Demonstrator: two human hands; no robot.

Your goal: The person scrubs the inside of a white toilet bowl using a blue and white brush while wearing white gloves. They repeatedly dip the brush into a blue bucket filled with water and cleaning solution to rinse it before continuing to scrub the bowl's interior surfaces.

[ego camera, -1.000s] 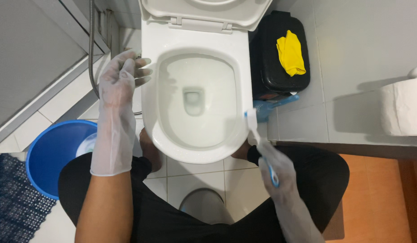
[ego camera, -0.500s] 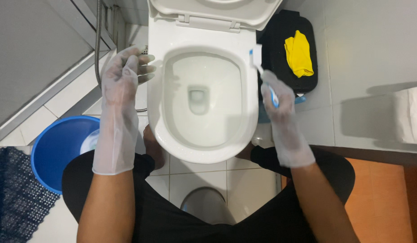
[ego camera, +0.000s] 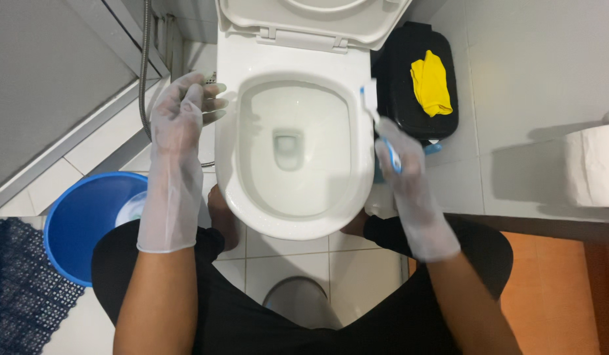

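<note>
A white toilet (ego camera: 360,190) stands below me with its lid raised and water in the bowl. My right hand (ego camera: 403,164), in a clear glove, grips a small blue-and-white brush (ego camera: 375,118) whose head rests on the right side of the rim. My left hand (ego camera: 183,118), also gloved, hovers with fingers spread just left of the bowl and holds nothing. My knees in black clothing frame the front of the toilet.
A blue bucket (ego camera: 81,217) sits on the floor at left. A black bin (ego camera: 400,85) with a yellow cloth (ego camera: 431,82) on its lid stands right of the toilet. A hose (ego camera: 145,72) hangs at upper left; a white paper roll (ego camera: 590,164) at right; a dark mat (ego camera: 15,296) at lower left.
My right hand has carried the brush from the front right of the rim up along its right side. My left hand has stayed beside the bowl.
</note>
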